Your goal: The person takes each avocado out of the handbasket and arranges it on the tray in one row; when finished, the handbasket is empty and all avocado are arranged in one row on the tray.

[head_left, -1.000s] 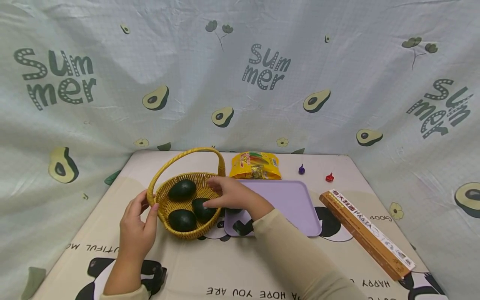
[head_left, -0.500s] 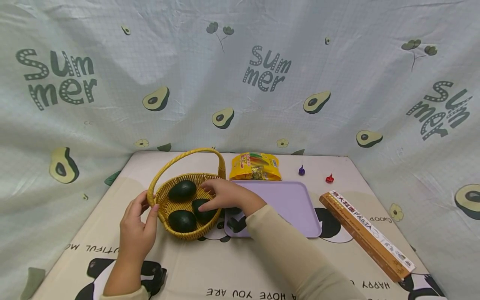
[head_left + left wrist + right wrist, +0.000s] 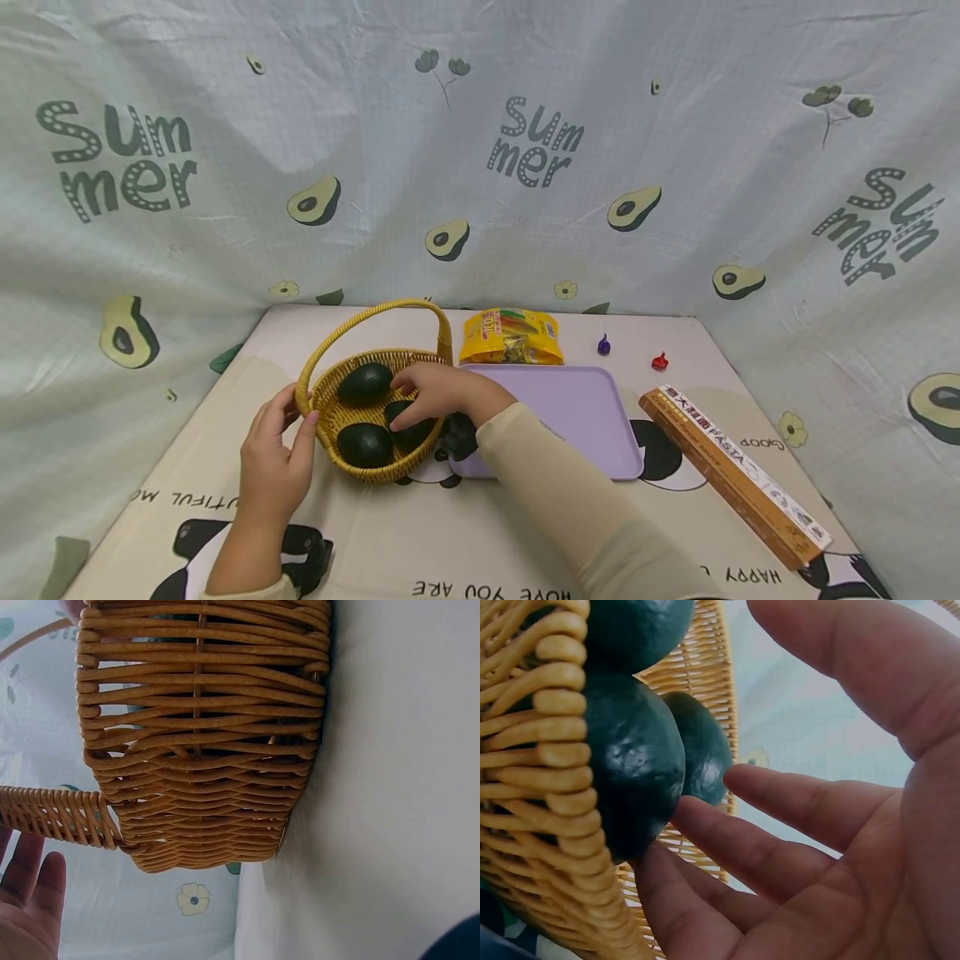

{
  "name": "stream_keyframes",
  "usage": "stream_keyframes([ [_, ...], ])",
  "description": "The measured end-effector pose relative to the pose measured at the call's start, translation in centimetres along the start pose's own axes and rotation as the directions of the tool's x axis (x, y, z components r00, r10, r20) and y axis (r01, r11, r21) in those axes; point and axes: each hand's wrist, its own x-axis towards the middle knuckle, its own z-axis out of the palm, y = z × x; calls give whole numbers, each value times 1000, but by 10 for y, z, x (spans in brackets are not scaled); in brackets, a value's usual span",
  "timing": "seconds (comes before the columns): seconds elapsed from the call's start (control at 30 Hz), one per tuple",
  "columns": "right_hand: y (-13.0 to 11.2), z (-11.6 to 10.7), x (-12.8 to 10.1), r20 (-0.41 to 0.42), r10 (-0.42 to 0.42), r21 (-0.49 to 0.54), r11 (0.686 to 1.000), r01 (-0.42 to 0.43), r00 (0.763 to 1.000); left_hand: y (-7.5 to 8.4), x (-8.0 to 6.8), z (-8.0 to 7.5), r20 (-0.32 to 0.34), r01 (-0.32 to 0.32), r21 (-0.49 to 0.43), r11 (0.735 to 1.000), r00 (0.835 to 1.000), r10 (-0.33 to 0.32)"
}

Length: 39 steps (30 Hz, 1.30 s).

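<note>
A yellow wicker basket point(image 3: 352, 468) with an arched handle holds three dark green avocados point(image 3: 365, 383), point(image 3: 365, 444), point(image 3: 411, 432). My right hand point(image 3: 429, 390) reaches into the basket from the right, its fingers lying over the right-hand avocado. In the right wrist view that hand point(image 3: 780, 847) is spread, its nearly straight fingers touching the avocado point(image 3: 630, 772) and the thumb above it. My left hand point(image 3: 279, 450) rests against the basket's left rim by the base of the handle. Its straight fingers point(image 3: 30, 900) show beside the handle point(image 3: 52, 814) in the left wrist view.
A lilac tray point(image 3: 585, 408) lies right of the basket. Behind it are a yellow snack bag point(image 3: 512, 336), a small purple piece point(image 3: 603, 344) and a small red piece point(image 3: 659, 362). A long brown pasta box point(image 3: 731, 471) lies at the right. Printed cloth walls surround the table.
My right hand has slid a little left and deeper into the basket, onto the right-hand avocado. The left hand and the basket have stayed put.
</note>
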Motion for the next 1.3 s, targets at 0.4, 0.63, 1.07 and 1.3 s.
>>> stream_keyframes([
  [0.4,-1,-1,15,52,22,-19,1000,-21,998,5,0,-1,-5,1,-19,1000,1000,-1],
  [0.63,-8,-3,22,92,27,-81,996,-19,995,1,0,0,0,-13,-15,1000,1000,13],
  [1.07,-21,-2,35,126,158,-134,981,-141,979,1,1,-1,-14,-33,-34,999,999,33],
  [1.3,-20,3,40,119,189,-194,967,-164,975,1,1,-1,-9,-36,-18,999,999,36],
])
